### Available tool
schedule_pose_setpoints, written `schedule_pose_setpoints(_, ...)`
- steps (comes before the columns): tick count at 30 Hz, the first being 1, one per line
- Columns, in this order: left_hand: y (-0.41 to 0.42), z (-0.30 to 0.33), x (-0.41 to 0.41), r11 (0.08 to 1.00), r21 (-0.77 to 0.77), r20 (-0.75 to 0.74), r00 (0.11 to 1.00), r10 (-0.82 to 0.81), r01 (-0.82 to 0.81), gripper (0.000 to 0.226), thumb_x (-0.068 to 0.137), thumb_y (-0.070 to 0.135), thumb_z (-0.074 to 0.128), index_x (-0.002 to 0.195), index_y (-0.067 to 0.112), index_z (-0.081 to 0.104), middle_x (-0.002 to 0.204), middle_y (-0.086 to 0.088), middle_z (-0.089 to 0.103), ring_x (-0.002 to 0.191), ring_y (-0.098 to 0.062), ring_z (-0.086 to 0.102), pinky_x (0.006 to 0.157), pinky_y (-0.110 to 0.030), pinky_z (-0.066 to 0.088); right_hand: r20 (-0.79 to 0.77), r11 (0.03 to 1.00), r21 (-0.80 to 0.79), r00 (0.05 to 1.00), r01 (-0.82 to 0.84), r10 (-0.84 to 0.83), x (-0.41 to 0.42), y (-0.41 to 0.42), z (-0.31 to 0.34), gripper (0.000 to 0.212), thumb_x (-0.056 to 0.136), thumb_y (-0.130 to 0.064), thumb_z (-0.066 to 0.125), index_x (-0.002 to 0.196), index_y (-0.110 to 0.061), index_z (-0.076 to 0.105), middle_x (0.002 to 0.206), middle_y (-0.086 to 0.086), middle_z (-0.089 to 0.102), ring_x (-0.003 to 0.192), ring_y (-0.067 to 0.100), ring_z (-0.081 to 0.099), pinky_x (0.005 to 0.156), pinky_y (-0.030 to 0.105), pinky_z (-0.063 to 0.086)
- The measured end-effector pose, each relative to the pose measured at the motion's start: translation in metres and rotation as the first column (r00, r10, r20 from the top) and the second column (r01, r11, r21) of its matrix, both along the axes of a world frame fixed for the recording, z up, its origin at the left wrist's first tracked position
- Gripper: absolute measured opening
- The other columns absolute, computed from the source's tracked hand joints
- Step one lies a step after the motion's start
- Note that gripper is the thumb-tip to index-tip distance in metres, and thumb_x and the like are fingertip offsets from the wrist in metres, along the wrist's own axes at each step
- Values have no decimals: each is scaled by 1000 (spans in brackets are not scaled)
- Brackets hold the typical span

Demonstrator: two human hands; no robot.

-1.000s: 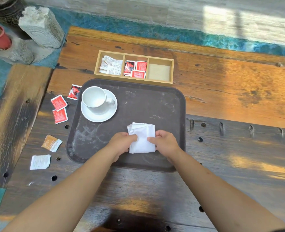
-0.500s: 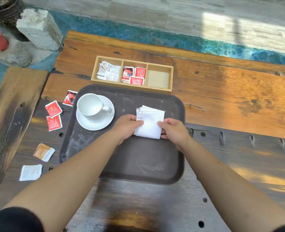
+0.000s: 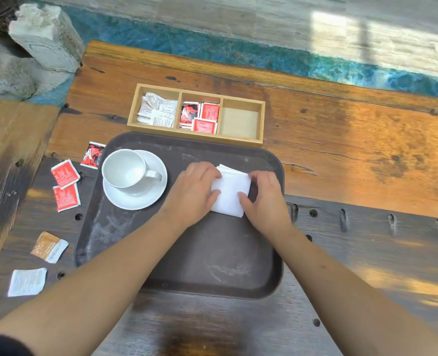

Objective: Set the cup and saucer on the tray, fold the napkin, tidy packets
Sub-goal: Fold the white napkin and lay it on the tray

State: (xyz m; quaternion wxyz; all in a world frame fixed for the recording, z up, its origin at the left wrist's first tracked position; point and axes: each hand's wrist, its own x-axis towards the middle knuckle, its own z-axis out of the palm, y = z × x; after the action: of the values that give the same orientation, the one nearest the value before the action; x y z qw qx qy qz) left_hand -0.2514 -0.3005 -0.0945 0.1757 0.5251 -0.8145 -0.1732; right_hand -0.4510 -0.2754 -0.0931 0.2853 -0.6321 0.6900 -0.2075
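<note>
Five loose packets left of the tray, nearer your left hand
You pinch the folded napkin by opposite edges, left hand and right hand, on the tray just right of the cup and saucer. Organizer: white packets left, red middle, right compartment empty

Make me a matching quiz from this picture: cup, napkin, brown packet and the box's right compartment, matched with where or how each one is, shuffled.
1 cup
2 napkin
3 brown packet
4 right compartment

A held by left hand and right hand
B on the table, left of the tray
C empty
D on the saucer

Pairs: 1-D, 2-A, 3-B, 4-C
</note>
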Motion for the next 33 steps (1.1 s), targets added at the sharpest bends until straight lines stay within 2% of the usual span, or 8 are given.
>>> schedule_pose_setpoints(3,2,-7,6,971,30,194,951,-239,237,51,89,32,65,136,19,51,152,-1,42,142,-22,32,104,-44,38,-161,970,-6,958,-241,237,-3,5,3,69,82,-40,69,139,-13,43,143,3,43,132,21,36,106,33,38)
schedule_pose_setpoints(6,0,-15,9,962,153,305,915,-265,228,62,96,41,52,150,20,33,164,1,19,151,-19,14,112,-42,27,-244,941,108,909,-322,339,-5,4,1,84,81,-48,68,149,-12,32,155,4,33,143,20,25,113,38,35)
schedule_pose_setpoints(8,-1,-18,9,962,193,332,909,-251,195,63,98,45,46,153,20,27,165,2,13,151,-17,10,114,-42,23,-261,927,158,891,-339,370,-7,2,-1,86,83,-48,67,151,-13,27,159,4,28,147,19,20,115,38,32)
schedule_pose_setpoints(12,0,-21,5,959,230,339,910,-239,166,64,99,46,43,154,20,23,166,3,9,151,-16,9,116,-41,17,-257,904,228,874,-360,413,-10,-3,-6,86,88,-48,63,154,-14,20,163,1,19,150,17,12,118,34,22)
schedule_pose_setpoints(17,1,-24,1,952,280,323,921,-217,126,64,100,46,42,155,21,20,166,5,5,151,-16,7,119,-40,15,-302,888,292,847,-355,438,-8,-8,-7,84,90,-49,59,155,-16,16,165,-2,12,151,18,8,121,36,19)
schedule_pose_setpoints(22,1,-23,-3,938,332,274,941,-200,102,64,101,42,43,155,20,18,166,5,3,152,-17,5,121,-38,14,-344,883,340,832,-323,436,-1,-10,-3,83,92,-48,58,155,-17,14,165,-3,9,151,19,9,120,40,22)
schedule_pose_setpoints(28,-1,-11,-8,923,376,331,918,-218,83,64,101,38,43,156,19,14,166,4,-2,152,-19,3,122,-43,12,-432,870,398,778,-290,457,11,-8,6,81,95,-46,54,155,-14,10,165,-1,5,150,22,8,118,42,25)
schedule_pose_setpoints(33,7,5,-6,922,381,319,926,-204,71,59,98,31,51,151,20,27,166,-1,8,150,-24,15,117,-46,22,-490,871,408,740,-272,461,21,3,20,62,97,-36,52,149,-12,27,162,4,16,148,25,16,111,43,35)
